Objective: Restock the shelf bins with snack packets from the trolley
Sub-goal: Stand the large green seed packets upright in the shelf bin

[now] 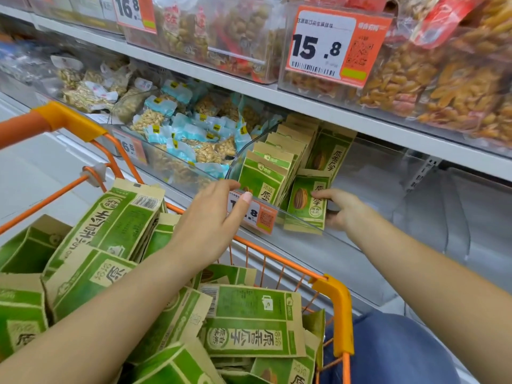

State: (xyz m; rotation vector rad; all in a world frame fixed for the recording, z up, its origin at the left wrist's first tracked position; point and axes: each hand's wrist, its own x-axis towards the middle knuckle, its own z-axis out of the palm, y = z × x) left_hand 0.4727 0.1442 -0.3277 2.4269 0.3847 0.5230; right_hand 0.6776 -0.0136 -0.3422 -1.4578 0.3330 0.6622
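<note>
An orange wire trolley (340, 317) stood hard against the lower shelf, heaped with green-and-brown snack packets (249, 322) lying flat and crossed over one another. Above its far rim ran a clear shelf bin (318, 231), its low front wall carrying a price tag (256, 213). Inside, a row of the same green packets (270, 173) stood upright at the bin's left end, against the divider. To the left, a neighbouring bin (194, 134) held pale blue packets of seeds; overhead, an upper shelf (277, 98) carried tubs with a large 15.8 label (332, 45).

The left hand (213, 220) reached over the trolley's rim with fingers extended and loose, fingertips at the bin's front edge beside the price tag, holding nothing. The right hand (342, 210) pinched a single upright packet (307, 203) just inside the front wall, though its lower fingers were blurred behind the plastic. Right of that packet the bin lay open and bare.
</note>
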